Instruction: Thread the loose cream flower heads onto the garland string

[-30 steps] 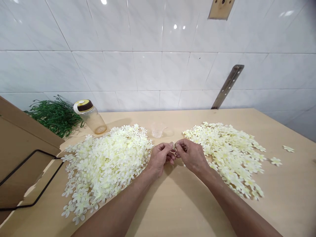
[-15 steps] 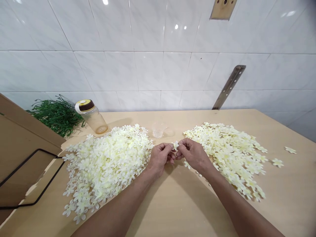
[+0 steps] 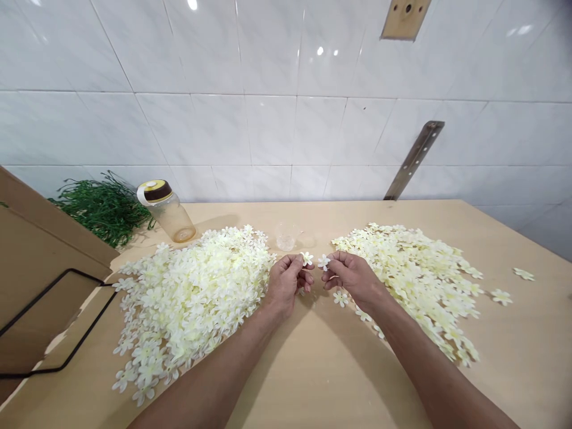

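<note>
My left hand (image 3: 286, 283) pinches a small cream fabric flower (image 3: 307, 258) between thumb and fingers. My right hand (image 3: 353, 277) pinches a second small flower (image 3: 323, 261) a short gap to the right of it. Both hands hover over the wooden table (image 3: 322, 369), between a thick heap of cream flowers (image 3: 192, 292) on the left and a flatter spread of flowers (image 3: 415, 274) on the right. A couple of loose flowers (image 3: 342, 297) lie just below my right hand.
A small clear cup (image 3: 286, 237) stands behind the hands. A capped plastic jar (image 3: 166, 210) lies tilted by green artificial foliage (image 3: 100, 208) at the back left. A cardboard box with a black wire frame (image 3: 49, 298) sits left. Stray flowers (image 3: 522, 273) lie far right.
The hands, pressed together on one small piece before, have drawn slightly apart; each now holds a separate flower. Loose flowers below my right hand have come into view.
</note>
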Demonstrator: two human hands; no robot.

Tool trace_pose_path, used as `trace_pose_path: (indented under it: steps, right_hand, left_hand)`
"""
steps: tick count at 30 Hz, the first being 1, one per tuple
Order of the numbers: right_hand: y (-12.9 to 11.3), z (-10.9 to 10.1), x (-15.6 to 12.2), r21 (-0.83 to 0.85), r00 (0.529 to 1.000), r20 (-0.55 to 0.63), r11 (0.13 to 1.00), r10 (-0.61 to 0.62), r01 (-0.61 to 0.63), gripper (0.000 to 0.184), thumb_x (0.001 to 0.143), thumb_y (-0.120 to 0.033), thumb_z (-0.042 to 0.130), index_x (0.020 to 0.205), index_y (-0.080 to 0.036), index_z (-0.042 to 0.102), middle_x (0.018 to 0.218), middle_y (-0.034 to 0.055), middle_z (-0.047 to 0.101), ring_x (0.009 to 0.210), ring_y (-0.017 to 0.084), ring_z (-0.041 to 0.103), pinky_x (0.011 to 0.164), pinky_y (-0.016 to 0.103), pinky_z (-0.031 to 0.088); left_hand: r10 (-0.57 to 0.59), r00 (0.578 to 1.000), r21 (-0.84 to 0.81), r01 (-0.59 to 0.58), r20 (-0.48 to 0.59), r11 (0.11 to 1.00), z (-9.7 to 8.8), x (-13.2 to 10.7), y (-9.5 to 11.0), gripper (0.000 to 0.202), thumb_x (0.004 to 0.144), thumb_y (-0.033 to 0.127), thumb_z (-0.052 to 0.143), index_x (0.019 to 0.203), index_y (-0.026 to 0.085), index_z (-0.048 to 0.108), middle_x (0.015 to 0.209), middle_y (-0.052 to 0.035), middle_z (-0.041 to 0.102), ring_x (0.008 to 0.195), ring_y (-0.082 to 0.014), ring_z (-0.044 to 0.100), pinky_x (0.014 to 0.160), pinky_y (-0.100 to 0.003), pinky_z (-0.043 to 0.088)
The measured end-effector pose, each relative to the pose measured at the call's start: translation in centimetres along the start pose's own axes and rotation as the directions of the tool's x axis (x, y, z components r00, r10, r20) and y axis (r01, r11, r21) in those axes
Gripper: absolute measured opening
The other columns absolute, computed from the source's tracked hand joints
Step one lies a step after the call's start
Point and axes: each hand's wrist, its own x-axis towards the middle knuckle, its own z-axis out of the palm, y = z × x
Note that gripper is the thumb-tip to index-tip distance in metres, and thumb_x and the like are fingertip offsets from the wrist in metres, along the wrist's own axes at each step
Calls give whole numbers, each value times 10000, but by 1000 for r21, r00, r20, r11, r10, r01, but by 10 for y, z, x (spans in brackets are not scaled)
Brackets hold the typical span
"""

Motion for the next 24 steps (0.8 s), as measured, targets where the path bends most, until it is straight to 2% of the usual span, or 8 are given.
trace_pose_path:
  steps: [4, 6, 8, 13, 16, 18, 21, 24]
  right_hand:
    - [8, 2, -1, -343, 992, -68, 936, -108, 78, 78, 800, -270, 541, 811, -203, 581, 650, 7, 688, 530, 167, 668, 521, 261, 519]
    - [9, 3, -2, -414, 984, -67, 902, -166, 124, 90, 820, -282, 527, 810, -213, 584, 650, 6, 690, 535, 169, 673, 508, 252, 513]
    - [9, 4, -3, -431, 977, -58, 888, -205, 161, 111, 839, -305, 526, 809, -217, 585, 658, 9, 690, 541, 169, 672, 516, 255, 519]
    - [7, 5, -4, -311, 983, -30, 936, -183, 165, 174, 827, -375, 608, 874, -209, 587, 725, 29, 689, 648, 187, 689, 567, 287, 559]
    - [4, 4, -3, -155, 994, 21, 982, -110, 112, 329, 800, -419, 659, 1023, -190, 586, 776, 44, 686, 722, 201, 690, 561, 296, 569]
    - [2, 3, -3, -84, 993, 89, 993, -73, 81, 396, 790, -454, 673, 1054, -166, 607, 747, 42, 675, 688, 187, 670, 534, 280, 553]
    - [2, 0, -2, -39, 986, 153, 996, -68, 75, 393, 755, -492, 705, 928, -141, 666, 679, 26, 644, 640, 158, 627, 510, 250, 520]
    - [2, -2, -1, -26, 991, 120, 998, -54, 57, 391, 700, -509, 753, 804, -144, 661, 647, 7, 630, 573, 127, 590, 500, 239, 505]
  left_hand:
    - [-12, 1000, -33, 12, 2, 999, 2, -1, -1, 267, 806, 388, 667, 805, 147, 552, 914, -103, 700, 521, -107, 605, 421, -214, 437]
    - [-29, 1000, -28, 29, 6, 999, 3, -2, -2, 261, 809, 385, 662, 812, 153, 541, 921, -100, 700, 529, -115, 618, 421, -218, 446]
    - [-35, 999, -22, 35, -1, 999, 4, -2, -2, 269, 803, 394, 668, 810, 162, 533, 845, -73, 693, 523, -120, 618, 419, -217, 449]
    - [-41, 998, -5, 41, 37, 999, 2, -2, -3, 283, 789, 423, 674, 817, 172, 545, 620, -11, 625, 499, -129, 602, 423, -211, 448]
    - [-47, 996, -13, 48, 72, 999, 2, -3, -2, 289, 776, 425, 683, 822, 174, 548, 626, -10, 630, 486, -123, 592, 421, -208, 438]
    - [-42, 996, -32, 45, 80, 998, 2, -3, -1, 298, 760, 424, 698, 816, 171, 551, 667, -13, 640, 487, -114, 590, 423, -206, 436]
    - [-33, 997, -59, 37, 70, 998, 2, -2, 1, 290, 755, 410, 702, 797, 164, 554, 733, -20, 648, 480, -99, 580, 413, -204, 427]
    - [-24, 999, -65, 27, 38, 998, 1, -1, 2, 273, 765, 391, 689, 791, 164, 539, 797, -32, 663, 469, -90, 569, 403, -207, 418]
